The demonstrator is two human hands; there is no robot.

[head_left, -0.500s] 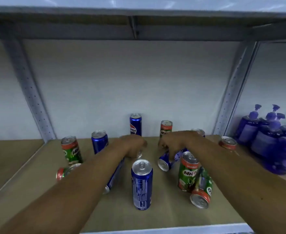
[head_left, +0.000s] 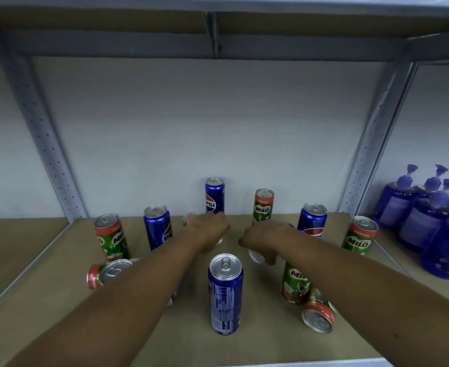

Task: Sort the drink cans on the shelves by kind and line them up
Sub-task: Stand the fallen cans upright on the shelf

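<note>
**Blue Pepsi and green Milo cans mixed on a brown board shelf**

Green and orange, the leftmost upright can (head_left: pixel 112 238) reads "MILO"; below it another Milo can (head_left: pixel 106 272) lies on its side, lid toward the camera. Next right stands a blue can (head_left: pixel 156 226) with part of the Pepsi logo showing. The left hand (head_left: pixel 207 231) is curled over a lying can (head_left: pixel 189 219) of which only the ends show; its brand cannot be read. Behind it an upright Pepsi can (head_left: pixel 214 196) stands near the back wall. In front, a blue can (head_left: pixel 225 292) shows small unreadable print. The right hand (head_left: pixel 265 241) grasps a lying can (head_left: pixel 255 255), brand hidden. Behind it, a can (head_left: pixel 263 205) reads "ORIGINAL MILO". Under the right forearm stands a Milo can (head_left: pixel 295 284), with another Milo can (head_left: pixel 318 316) lying beside it. Further right: an upright Pepsi can (head_left: pixel 312 221), then a can (head_left: pixel 360 235) reading "MILO". Purple pump bottles (head_left: pixel 427 221) crowd the next bay, labels blurred.
</note>
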